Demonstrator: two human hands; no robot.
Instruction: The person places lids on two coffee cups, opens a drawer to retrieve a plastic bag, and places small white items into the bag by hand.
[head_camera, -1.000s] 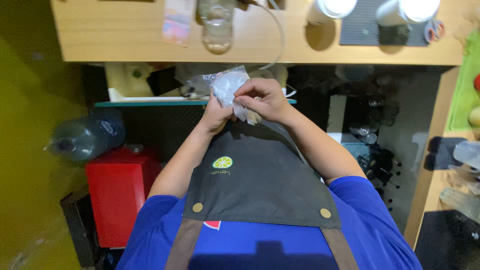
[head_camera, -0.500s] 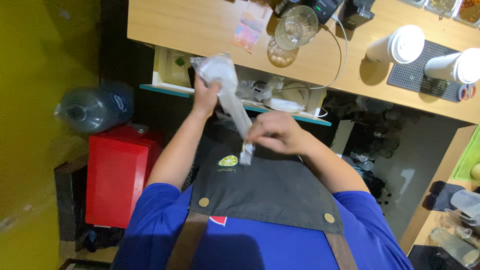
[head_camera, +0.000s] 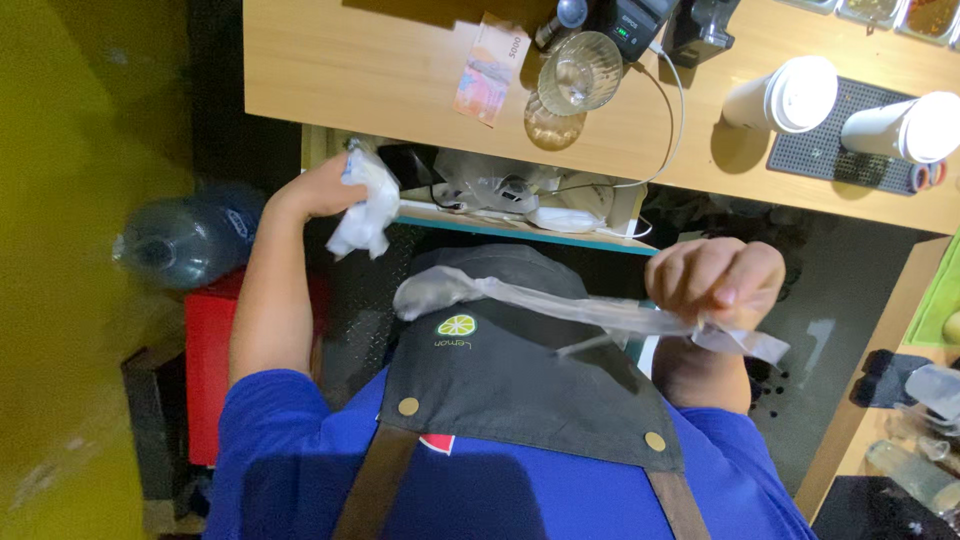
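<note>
My right hand (head_camera: 715, 280) is curled into a fist, its fingers pressed together around the end of a thin clear plastic bag (head_camera: 540, 300) that stretches from that grip across my dark apron (head_camera: 520, 380) toward my left side, with a short tail sticking out past my knuckles. My left hand (head_camera: 325, 188) is raised by the edge of the wooden counter (head_camera: 380, 70), its fingers closed around a crumpled wad of clear plastic bags (head_camera: 365, 205) that hangs down from my grip. Beyond my left fingers, on the counter, lies a small pinkish banknote (head_camera: 488, 72), and just past it stands a clear ribbed glass (head_camera: 580, 75); I cannot tell whether anything is in it. Farther off, beyond my right fingers, two white paper cups (head_camera: 785, 95) lie tipped on their sides, touching a dark dotted mat (head_camera: 850, 150), their white lids on. Between my hands, under the counter, a shelf (head_camera: 520, 235) with a teal edge holds more loose plastic and a cable. Out beyond my left wrist, lower down, a large bluish water jug (head_camera: 185, 240) rests on its side next to a red box (head_camera: 205, 370). My apron carries a small round green and yellow citrus badge (head_camera: 457, 325) just under the stretched bag.
</note>
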